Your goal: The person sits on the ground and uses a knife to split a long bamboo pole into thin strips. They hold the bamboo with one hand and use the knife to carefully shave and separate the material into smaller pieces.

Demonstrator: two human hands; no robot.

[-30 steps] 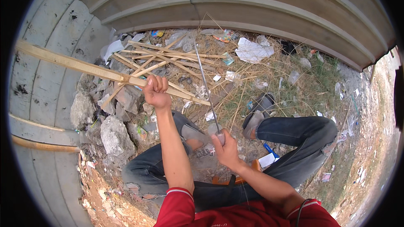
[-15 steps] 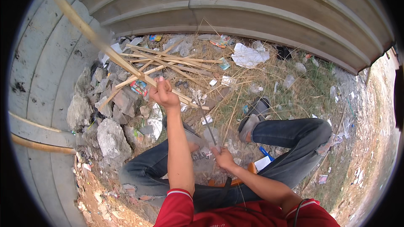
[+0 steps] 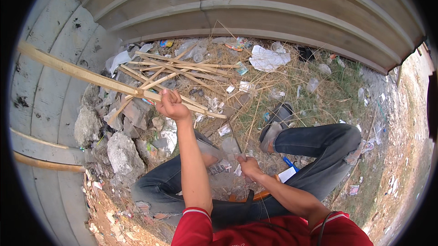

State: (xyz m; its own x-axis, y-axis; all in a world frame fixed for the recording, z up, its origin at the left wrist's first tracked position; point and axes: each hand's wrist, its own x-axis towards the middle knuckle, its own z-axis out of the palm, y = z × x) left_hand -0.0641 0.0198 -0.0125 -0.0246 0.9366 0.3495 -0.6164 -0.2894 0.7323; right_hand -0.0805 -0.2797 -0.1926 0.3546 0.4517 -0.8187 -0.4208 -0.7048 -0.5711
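My left hand (image 3: 173, 107) is closed around a long pale bamboo strip (image 3: 91, 76). From the fist the strip stretches far to the left, past the rocks and across the grey wall, with a node just left of my fingers. My right hand (image 3: 250, 168), low in front of my lap, is closed on a long, narrow-bladed knife (image 3: 235, 137). Its grip is hidden in my fingers, and the blade points up and forward. Beyond my left hand lies a loose pile of bamboo strips (image 3: 191, 67) on the ground.
Grey rocks (image 3: 123, 152) are heaped at the left beside a grey panel wall (image 3: 50, 104). A brown corrugated metal sheet (image 3: 273, 13) closes off the far side. Litter and dry grass cover the ground. An orange object (image 3: 262, 195) and a blue one (image 3: 289, 163) lie between my bent legs.
The far end of the bamboo strip has swung down and left, from steep to flatter. My left hand has shifted slightly left. My right hand and the knife have moved slightly right.
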